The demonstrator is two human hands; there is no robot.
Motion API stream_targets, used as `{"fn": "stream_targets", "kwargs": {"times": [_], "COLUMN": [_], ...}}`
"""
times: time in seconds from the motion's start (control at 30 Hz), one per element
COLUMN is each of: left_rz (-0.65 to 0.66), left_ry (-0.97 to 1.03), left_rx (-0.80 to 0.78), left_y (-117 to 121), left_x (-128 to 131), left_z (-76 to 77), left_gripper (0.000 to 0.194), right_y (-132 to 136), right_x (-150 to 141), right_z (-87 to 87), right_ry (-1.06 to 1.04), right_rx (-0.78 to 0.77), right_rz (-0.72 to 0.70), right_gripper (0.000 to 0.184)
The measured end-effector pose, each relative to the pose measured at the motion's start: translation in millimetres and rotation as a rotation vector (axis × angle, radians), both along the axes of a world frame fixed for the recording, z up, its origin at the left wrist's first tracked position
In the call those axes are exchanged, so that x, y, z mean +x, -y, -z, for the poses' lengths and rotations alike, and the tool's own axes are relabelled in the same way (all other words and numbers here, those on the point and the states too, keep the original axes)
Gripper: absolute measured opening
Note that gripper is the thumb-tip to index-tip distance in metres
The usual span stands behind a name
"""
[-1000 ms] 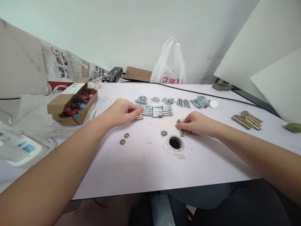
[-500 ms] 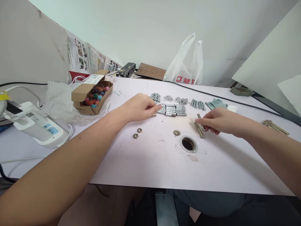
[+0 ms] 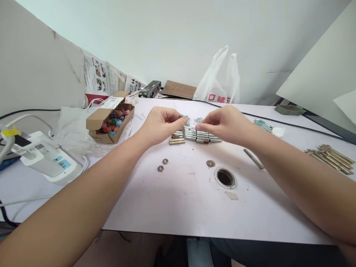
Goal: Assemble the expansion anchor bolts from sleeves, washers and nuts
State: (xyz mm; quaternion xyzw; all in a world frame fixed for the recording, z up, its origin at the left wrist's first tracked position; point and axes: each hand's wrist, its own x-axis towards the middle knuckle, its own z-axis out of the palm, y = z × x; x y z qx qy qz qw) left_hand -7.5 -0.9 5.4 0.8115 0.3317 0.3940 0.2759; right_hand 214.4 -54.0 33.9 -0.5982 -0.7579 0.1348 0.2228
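Observation:
My left hand [image 3: 162, 124] is closed, thumb and forefinger pinched over the left end of the rows of silver metal sleeves [image 3: 202, 135]. A slim upright metal piece [image 3: 183, 132] shows below those fingertips; its kind is unclear. My right hand [image 3: 224, 124] has thumb and fingers pinched together just right of the left hand, above the sleeves. What it holds, if anything, is hidden. Brass-coloured sleeves [image 3: 177, 141] lie below my left hand. Behind the hands, small nuts [image 3: 187, 118] and spring washers [image 3: 198, 120] are partly covered. A loose bolt [image 3: 253, 158] lies below my right forearm.
Two hex nuts [image 3: 160, 168] and a flat washer [image 3: 210, 163] lie in front, near a round table hole [image 3: 225, 178]. Brass-coloured bolts [image 3: 333, 157] sit at right. A cardboard box [image 3: 100, 122] and white charger [image 3: 47, 155] are left; a plastic bag [image 3: 219, 81] stands behind.
My right hand has moved left from the loose bolts to beside my left hand. One bolt now lies where two were. My left hand has risen slightly; the view has shifted.

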Motion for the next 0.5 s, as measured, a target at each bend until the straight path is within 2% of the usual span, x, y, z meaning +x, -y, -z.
{"fn": "stream_targets", "kwargs": {"times": [0.07,0.13,0.2,0.27,0.4,0.5], "left_rz": [-0.024,0.01,0.033,-0.011,-0.173,-0.183], "left_ry": [-0.066,-0.153,-0.195,-0.169,-0.084,-0.097], "left_rx": [0.058,0.102,0.153,0.219,0.323,0.329], "left_y": [-2.4,-2.6,-2.0,-1.7,-4.3,-7.4], "left_x": [-1.3,-0.6,0.4,-0.1,-5.5,-8.0], "left_z": [1.0,3.6,6.1,6.8,2.1,-0.3], "left_gripper": [0.027,0.027,0.026,0.024,0.025,0.028], "right_y": [-2.5,0.1,4.1,5.0,-7.8,-17.7], "right_x": [19.2,23.7,9.7,-15.2,-54.3,-57.6], "right_z": [-2.2,1.2,11.7,26.9,52.2,57.9], "right_ry": [0.131,0.143,0.088,0.085,0.203,0.198], "right_rx": [-0.029,-0.053,-0.076,-0.111,0.037,0.037], "right_rz": [0.106,0.096,-0.066,-0.216,-0.302,-0.334], "right_gripper": [0.043,0.038,0.029,0.021,0.017,0.014]}}
